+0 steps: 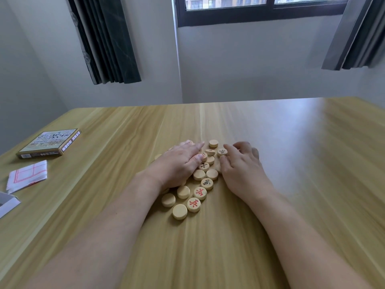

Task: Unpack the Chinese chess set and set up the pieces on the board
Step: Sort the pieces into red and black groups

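Wooden pieces lie heaped mid-counter — we spread them, left hand flat on the pile, right hand loosely curled beside it, gripping nothing. Next, we judge — unfold the board near the left edge.

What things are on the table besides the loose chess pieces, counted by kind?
Chess box: 1
Folded paper board: 1
White cardboard piece at the left edge: 1
Total: 3
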